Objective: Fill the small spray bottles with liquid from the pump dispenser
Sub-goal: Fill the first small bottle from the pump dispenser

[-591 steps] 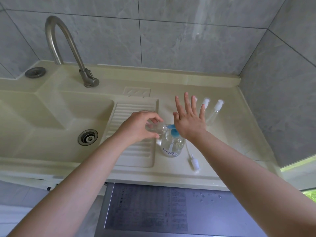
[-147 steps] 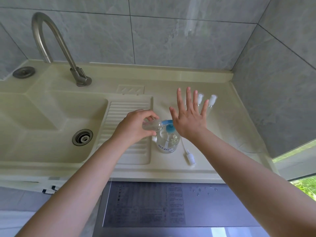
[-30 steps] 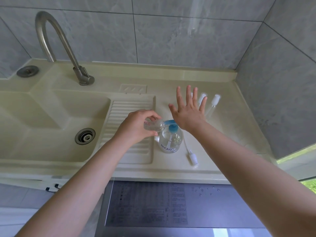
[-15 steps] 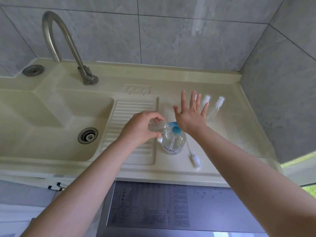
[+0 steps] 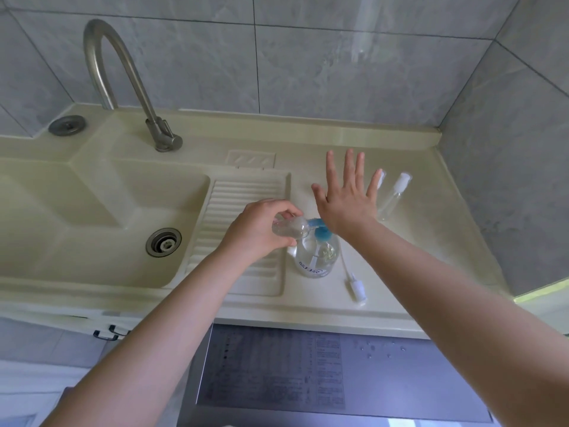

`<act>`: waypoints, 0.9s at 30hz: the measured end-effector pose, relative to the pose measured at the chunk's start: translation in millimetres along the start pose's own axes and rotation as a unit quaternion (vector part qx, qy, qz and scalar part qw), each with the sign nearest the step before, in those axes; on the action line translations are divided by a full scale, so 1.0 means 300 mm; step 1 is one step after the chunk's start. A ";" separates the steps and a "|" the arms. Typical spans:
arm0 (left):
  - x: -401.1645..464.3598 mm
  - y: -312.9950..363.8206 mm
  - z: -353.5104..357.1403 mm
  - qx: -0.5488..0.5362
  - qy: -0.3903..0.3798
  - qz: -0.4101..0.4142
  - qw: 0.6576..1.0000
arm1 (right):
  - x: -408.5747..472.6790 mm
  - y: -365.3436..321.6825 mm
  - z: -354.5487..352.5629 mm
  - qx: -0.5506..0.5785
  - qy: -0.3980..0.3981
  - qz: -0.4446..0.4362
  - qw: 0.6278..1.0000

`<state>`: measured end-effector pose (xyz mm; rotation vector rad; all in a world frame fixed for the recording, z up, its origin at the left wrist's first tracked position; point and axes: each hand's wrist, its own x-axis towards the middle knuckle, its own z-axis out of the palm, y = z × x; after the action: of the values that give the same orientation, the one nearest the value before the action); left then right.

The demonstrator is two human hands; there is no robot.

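At the centre of the frame, the left hand (image 5: 261, 229) has its grip closed around a small spray bottle (image 5: 288, 228), held sideways with its mouth at the blue nozzle of the pump dispenser (image 5: 317, 252). The right hand (image 5: 346, 200) presses on the pump with the palm, fingers straight and spread. Two more spray bottles (image 5: 392, 197) lie on the bench (image 5: 415, 257) at centre right, and a loose spray cap (image 5: 357, 288) lies lower down.

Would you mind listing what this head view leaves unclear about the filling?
- Pump top: its head is under the right hand, so contact cannot be confirmed.
- Held bottle: the left hand covers its body; fill level unreadable.
- Bottle behind the little finger: only the cap shows.
- Dispenser label: too small to read.
- Sprayer on the counter: details too small.
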<state>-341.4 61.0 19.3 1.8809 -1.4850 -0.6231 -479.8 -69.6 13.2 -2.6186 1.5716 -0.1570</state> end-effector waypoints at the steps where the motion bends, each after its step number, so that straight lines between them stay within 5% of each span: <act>1: 0.001 0.001 -0.002 0.002 0.000 0.001 1.000 | 0.010 0.003 -0.017 0.000 0.012 -0.003 1.000; 9: -0.003 0.001 0.001 -0.001 0.003 0.007 1.000 | -0.020 -0.009 0.034 0.037 -0.058 0.043 0.997; 20: -0.003 0.007 0.004 -0.002 0.010 0.016 1.000 | -0.005 -0.006 0.035 0.052 -0.058 0.047 0.996; 27: -0.005 0.012 0.003 0.001 0.009 0.017 1.000 | -0.014 0.001 0.003 -0.006 0.052 -0.015 0.999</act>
<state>-344.8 61.8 21.2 1.8531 -1.5037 -0.5874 -482.0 -66.0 12.2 -2.6835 1.5699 -0.2912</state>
